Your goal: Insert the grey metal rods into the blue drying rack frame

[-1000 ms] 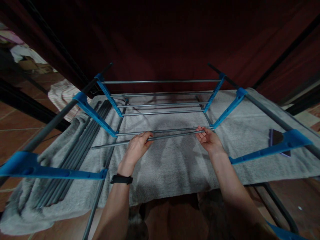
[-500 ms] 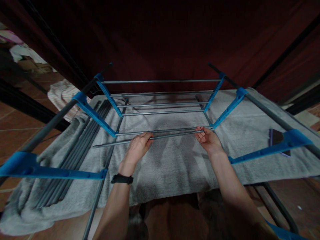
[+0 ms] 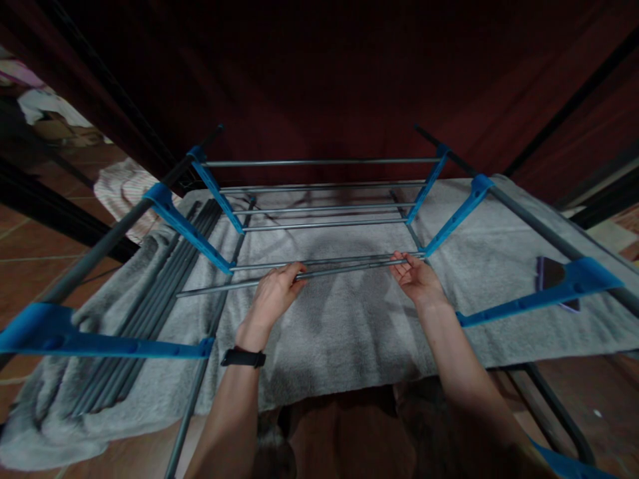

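My left hand (image 3: pixel 278 286), with a black band on its wrist, is closed around a thin grey metal rod (image 3: pixel 344 270) near its middle. At the rod's right end, my right hand (image 3: pixel 413 276) pinches it between thumb and fingers. The rod slants slightly, its left end lower and sticking out past the left blue bracket (image 3: pixel 187 236). Just behind it, a similar rod (image 3: pixel 329 260) spans to the right blue bracket (image 3: pixel 456 216); my right fingertips are close to that joint. Whether the held rod's right end touches the bracket is hidden by my fingers.
Several loose grey rods (image 3: pixel 144 326) lie on a grey towel (image 3: pixel 339 339) at left. More crossbars (image 3: pixel 319 162) join the far brackets. A front-left bracket (image 3: pixel 114 344) and front-right bracket (image 3: pixel 539 299) jut inward. A phone-like dark object (image 3: pixel 552 274) lies at right.
The held rod has slid slightly to the left, its left end reaching farther out. Both hands keep nearly the same place and hold.
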`<state>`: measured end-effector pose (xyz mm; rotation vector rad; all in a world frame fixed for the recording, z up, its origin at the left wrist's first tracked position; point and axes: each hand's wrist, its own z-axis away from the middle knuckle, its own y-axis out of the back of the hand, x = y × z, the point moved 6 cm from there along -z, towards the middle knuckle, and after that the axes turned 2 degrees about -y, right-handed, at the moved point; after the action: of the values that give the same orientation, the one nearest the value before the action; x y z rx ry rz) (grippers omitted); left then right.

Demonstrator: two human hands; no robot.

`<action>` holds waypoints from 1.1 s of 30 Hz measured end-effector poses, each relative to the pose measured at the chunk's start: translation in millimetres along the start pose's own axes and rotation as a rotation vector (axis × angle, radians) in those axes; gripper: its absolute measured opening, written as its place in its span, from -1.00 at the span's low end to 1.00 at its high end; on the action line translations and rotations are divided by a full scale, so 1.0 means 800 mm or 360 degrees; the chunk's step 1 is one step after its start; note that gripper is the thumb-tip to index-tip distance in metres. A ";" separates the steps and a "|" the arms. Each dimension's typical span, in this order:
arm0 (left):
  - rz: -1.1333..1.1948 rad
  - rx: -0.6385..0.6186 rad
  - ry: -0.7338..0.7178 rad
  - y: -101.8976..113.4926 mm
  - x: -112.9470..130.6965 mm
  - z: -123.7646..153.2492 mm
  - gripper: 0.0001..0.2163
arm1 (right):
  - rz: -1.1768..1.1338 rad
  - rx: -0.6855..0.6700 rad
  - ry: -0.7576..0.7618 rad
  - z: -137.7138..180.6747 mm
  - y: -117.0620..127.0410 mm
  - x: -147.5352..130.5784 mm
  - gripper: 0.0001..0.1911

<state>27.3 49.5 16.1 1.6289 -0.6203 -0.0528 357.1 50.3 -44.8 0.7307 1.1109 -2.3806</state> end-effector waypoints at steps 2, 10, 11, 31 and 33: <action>-0.0031 0.0021 -0.0018 0.002 0.001 0.000 -0.78 | -0.0002 0.0001 -0.0002 -0.001 -0.001 0.002 -0.78; -0.0107 0.0010 -0.0112 -0.001 0.004 0.000 -0.77 | -0.0010 0.0005 -0.0044 0.000 -0.002 0.003 -0.79; -0.0112 0.0007 -0.0111 -0.001 0.004 -0.001 -0.76 | -0.0011 0.0003 -0.0046 0.000 -0.002 0.003 -0.79; -0.0072 0.0057 -0.0037 0.006 -0.002 0.002 -0.79 | -0.0008 0.0095 0.0023 0.002 0.005 -0.012 -0.78; -0.0059 0.0070 -0.0061 0.005 -0.002 0.002 -0.81 | -0.0004 0.0090 0.0027 0.003 0.003 -0.011 -0.78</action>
<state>23.7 48.9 18.8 1.6851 -0.6248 -0.0985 364.7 48.3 -39.9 0.7707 1.0555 -2.4209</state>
